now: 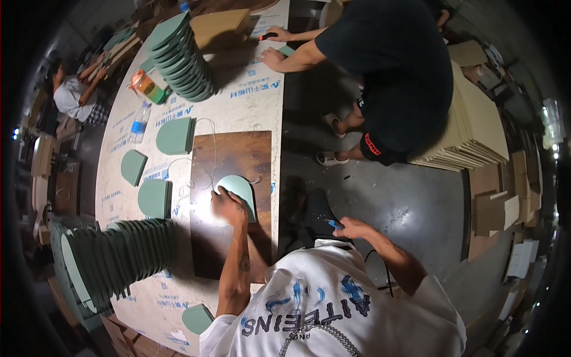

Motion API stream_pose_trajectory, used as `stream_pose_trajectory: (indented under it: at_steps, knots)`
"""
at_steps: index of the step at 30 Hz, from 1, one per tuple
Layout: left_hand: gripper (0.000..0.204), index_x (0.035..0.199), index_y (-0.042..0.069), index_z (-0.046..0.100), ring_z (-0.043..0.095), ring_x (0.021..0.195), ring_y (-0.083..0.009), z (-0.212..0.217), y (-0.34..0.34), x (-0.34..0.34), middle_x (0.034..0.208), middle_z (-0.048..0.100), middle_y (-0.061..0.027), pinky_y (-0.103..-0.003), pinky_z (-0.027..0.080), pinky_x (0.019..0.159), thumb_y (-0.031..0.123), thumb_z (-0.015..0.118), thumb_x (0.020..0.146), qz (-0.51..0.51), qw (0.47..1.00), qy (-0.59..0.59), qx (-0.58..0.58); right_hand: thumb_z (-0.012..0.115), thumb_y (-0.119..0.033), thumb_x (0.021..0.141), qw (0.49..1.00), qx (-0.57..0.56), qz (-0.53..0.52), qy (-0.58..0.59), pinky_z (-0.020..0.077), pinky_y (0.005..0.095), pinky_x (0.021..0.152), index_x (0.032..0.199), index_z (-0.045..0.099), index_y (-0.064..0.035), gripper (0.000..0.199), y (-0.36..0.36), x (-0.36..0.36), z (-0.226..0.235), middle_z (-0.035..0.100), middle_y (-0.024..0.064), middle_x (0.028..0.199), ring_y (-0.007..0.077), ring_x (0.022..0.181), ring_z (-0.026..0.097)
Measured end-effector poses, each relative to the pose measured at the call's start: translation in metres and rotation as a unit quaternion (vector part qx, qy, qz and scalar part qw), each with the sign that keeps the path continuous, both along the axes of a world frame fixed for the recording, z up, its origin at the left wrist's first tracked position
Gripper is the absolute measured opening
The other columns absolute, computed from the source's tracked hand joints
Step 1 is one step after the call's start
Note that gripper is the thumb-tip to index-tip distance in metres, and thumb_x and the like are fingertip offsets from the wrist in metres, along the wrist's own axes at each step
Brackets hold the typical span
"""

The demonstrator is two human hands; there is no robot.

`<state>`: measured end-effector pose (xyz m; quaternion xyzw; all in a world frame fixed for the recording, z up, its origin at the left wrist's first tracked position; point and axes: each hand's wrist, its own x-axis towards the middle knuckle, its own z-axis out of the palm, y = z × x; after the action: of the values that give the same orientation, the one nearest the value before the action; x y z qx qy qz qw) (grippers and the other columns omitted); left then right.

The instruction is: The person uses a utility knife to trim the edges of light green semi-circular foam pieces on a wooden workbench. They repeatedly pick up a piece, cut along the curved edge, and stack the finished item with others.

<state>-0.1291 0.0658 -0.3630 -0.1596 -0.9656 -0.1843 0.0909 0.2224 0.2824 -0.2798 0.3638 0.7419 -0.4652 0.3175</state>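
A pale green arch-shaped flat panel [239, 189] is laid on a dark brown wooden board [232, 160] on the worktable [250, 107], and its lower left edge is pressed under the left hand [225, 202], whose fingers are spread flat on it. Well to the right, off the table, a slim blue-tipped tool [332, 224] is gripped in the right hand [351, 228]. Matching green panels [156, 198] are laid just left of the board, beside a leaning stack of green panels [119, 259].

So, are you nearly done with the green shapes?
Hard to tell. The far stack and near stack of green pieces look finished. The left hand presses one green piece on the brown board; the right hand holds a blue tool. Loose pieces nearby seem left.
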Motion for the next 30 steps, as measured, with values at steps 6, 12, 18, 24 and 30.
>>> stream_pose_trajectory:
  at_steps: [6, 12, 18, 24, 30]
  knots:
    - [0.047, 0.146, 0.009, 0.048, 0.035, 0.141, -0.0372, -0.013, 0.011, 0.009, 0.154, 0.039, -0.0194, -0.057, 0.023, 0.113, 0.027, 0.048, 0.103, 0.012, 0.999, 0.041, 0.004, 0.077, -0.039, 0.083, 0.989, -0.017, -0.136, 0.049, 0.0502, 0.0387, 0.063, 0.090, 0.069, 0.0017, 0.042, -0.010, 0.026, -0.005, 0.065, 0.0124, 0.070, 0.0220, 0.062, 0.062]
    - [0.047, 0.146, 0.009, 0.047, 0.035, 0.140, -0.0372, -0.012, 0.004, 0.009, 0.153, 0.040, -0.0198, -0.057, 0.024, 0.113, 0.026, 0.048, 0.103, 0.003, 0.999, 0.046, 0.001, 0.065, -0.022, 0.097, 0.958, -0.054, -0.260, 0.113, 0.0511, 0.0317, 0.059, 0.103, 0.063, 0.0020, 0.025, -0.005, 0.016, -0.003, 0.068, 0.0088, 0.083, 0.0140, 0.066, 0.062]
    - [0.047, 0.146, 0.006, 0.047, 0.034, 0.140, -0.0391, -0.009, 0.003, 0.008, 0.154, 0.038, -0.0212, -0.058, 0.023, 0.113, 0.024, 0.047, 0.102, 0.003, 0.999, 0.037, 0.011, 0.056, -0.022, 0.103, 0.944, -0.118, -0.277, 0.132, 0.0551, 0.0324, 0.059, 0.123, 0.046, 0.0027, 0.033, 0.002, -0.026, 0.039, 0.066, 0.0117, 0.088, 0.0164, 0.071, 0.064]
    - [0.046, 0.145, 0.006, 0.048, 0.037, 0.139, -0.0384, 0.002, 0.007, 0.015, 0.153, 0.040, -0.0220, -0.056, 0.025, 0.112, 0.023, 0.048, 0.102, 0.008, 1.000, 0.028, 0.003, 0.048, -0.035, 0.107, 0.978, -0.084, -0.129, 0.140, 0.0523, 0.0311, 0.054, 0.105, 0.050, 0.0016, 0.037, -0.002, -0.073, 0.076, 0.066, 0.0097, 0.087, 0.0141, 0.064, 0.062]
    - [0.046, 0.144, 0.005, 0.050, 0.038, 0.138, -0.0388, 0.008, 0.009, 0.014, 0.152, 0.041, -0.0225, -0.054, 0.025, 0.112, 0.021, 0.050, 0.101, 0.008, 0.999, 0.033, -0.001, 0.050, -0.038, 0.105, 0.976, -0.077, -0.120, 0.167, 0.0502, 0.0311, 0.055, 0.099, 0.051, 0.0001, 0.038, -0.021, -0.108, 0.064, 0.065, 0.0079, 0.086, 0.0134, 0.063, 0.059]
